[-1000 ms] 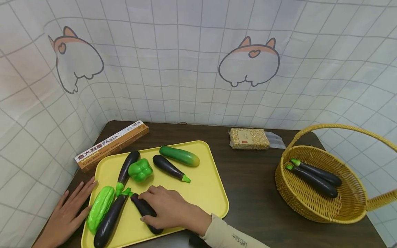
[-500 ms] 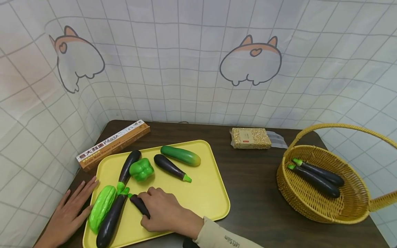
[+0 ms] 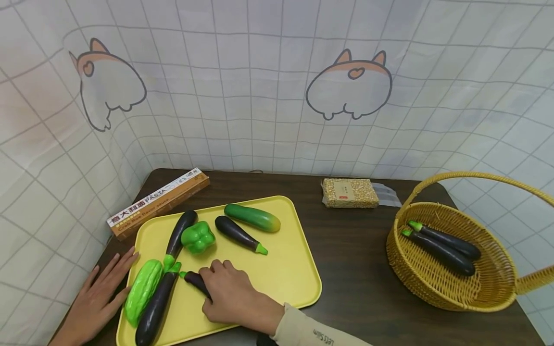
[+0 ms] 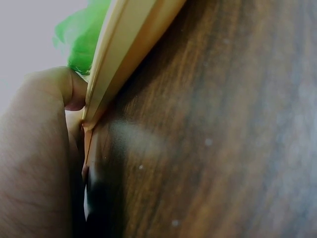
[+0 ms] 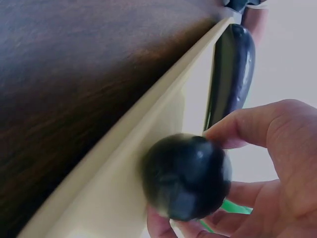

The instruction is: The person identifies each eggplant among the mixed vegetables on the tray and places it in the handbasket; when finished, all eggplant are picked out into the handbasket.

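Observation:
My right hand (image 3: 231, 295) grips a dark purple eggplant (image 3: 196, 282) at the front of the yellow tray (image 3: 285, 269). In the head view its green stem end points left and the hand hides the rest. The right wrist view shows the eggplant's round end (image 5: 185, 176) between thumb and fingers, close to the tray wall. With fingers extended, my left hand (image 3: 93, 300) rests at the tray's left rim, beside a light green bitter melon (image 3: 144, 290). A long eggplant (image 3: 157, 307) lies against that melon. Behind are another eggplant (image 3: 179, 235), a green bell pepper (image 3: 197, 237), an eggplant (image 3: 235, 232) and a cucumber (image 3: 252, 217).
On the right stands a wicker basket (image 3: 400, 269) with a tall handle, holding two eggplants (image 3: 446, 250). A vacuum-packed bag of grains (image 3: 350, 193) lies at the back of the dark wooden table (image 3: 350, 269). Behind the tray's left corner is a pasta box (image 3: 157, 202).
My right hand has gone from lying over the eggplant to gripping its thick end, which has turned out of sight behind the hand. The left hand stays at the rim.

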